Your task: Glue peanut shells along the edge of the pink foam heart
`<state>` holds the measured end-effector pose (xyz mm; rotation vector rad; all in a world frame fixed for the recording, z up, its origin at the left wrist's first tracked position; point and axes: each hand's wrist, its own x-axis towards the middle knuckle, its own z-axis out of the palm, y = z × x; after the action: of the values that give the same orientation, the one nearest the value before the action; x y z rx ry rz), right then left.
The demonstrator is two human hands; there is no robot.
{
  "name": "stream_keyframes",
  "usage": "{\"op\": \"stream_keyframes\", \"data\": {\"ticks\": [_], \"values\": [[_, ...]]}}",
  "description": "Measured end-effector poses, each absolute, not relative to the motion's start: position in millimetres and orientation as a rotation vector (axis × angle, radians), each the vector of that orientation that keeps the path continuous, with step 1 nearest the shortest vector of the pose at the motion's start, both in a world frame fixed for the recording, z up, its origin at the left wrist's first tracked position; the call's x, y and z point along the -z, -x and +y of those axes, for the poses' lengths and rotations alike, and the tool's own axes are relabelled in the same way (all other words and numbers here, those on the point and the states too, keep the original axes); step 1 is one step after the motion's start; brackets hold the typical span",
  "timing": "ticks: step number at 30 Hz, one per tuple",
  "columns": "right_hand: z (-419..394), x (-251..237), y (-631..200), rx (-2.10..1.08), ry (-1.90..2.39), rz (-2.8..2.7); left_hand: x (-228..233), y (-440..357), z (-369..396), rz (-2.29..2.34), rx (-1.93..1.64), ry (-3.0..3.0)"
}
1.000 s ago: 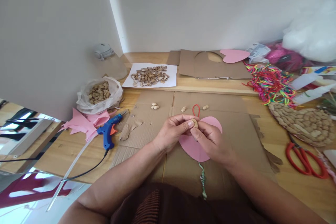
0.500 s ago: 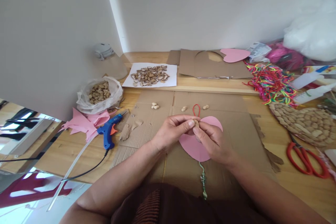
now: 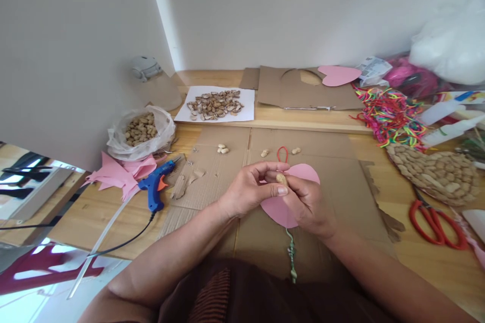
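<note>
- Head view: the left hand [image 3: 248, 189] and right hand [image 3: 308, 204] meet over the pink paper heart [image 3: 282, 207] on the cardboard sheet [image 3: 341, 181] covering the worktop [image 3: 113, 212].
- Both hands' fingers are pinched together on one peanut [image 3: 281, 178], held just above the heart.
- Step, as I judge it: readying the peanut for the heart; next calls for a steady pinch and careful placing.
- The glue gun [image 3: 156, 189] lies well left, the red loop [image 3: 282, 153] just beyond the heart.

Both forearms are bare from the elbow down; no sleeves, watch or rings are visible. The left hand [image 3: 250, 189] and right hand [image 3: 308, 204] are ungloved. The garment [image 3: 227, 292] at the torso is dark maroon with reddish stripes.
</note>
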<state>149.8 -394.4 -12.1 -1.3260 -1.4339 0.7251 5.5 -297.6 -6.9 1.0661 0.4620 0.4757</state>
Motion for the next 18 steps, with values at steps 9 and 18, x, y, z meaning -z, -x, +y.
{"op": "stream_keyframes", "data": {"ticks": [9, 18], "values": [[-394.3, 9.3, -148.8, -0.66, 1.325, -1.457, 3.9, -4.8, -300.1, 0.48, -0.503, -1.134], [-394.9, 13.5, -147.3, -0.643, 1.373, -1.431, 0.2, -3.8, -302.7, 0.466, -0.549, -1.223]]}}
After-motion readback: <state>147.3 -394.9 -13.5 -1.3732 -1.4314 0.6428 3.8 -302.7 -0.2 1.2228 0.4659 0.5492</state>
